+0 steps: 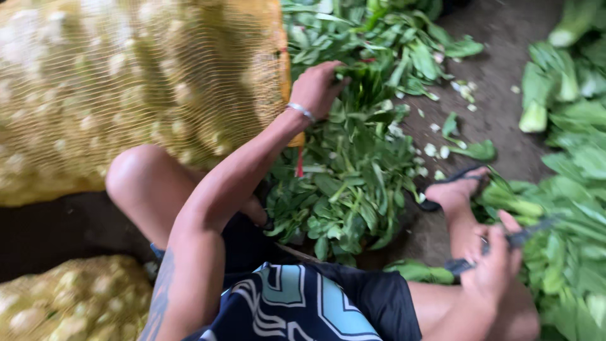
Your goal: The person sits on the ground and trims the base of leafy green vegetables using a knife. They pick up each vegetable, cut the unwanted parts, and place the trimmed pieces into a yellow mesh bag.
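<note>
My left hand [317,87], a silver bracelet on its wrist, reaches forward and closes its fingers on leafy green vegetables [356,177] heaped on the ground between my knees. My right hand [499,259] is low at the right, shut on the dark handle of a knife [514,241] that points toward the greens at the right. My bare left knee [142,180] is raised, and my right foot in a dark sandal [454,189] rests on the dirt.
A large yellow net sack [126,88] of pale round vegetables fills the upper left, and a second one [69,300] lies at the lower left. More stalked greens [568,126] are piled along the right edge. Cut stem bits [435,148] lie on the dirt floor.
</note>
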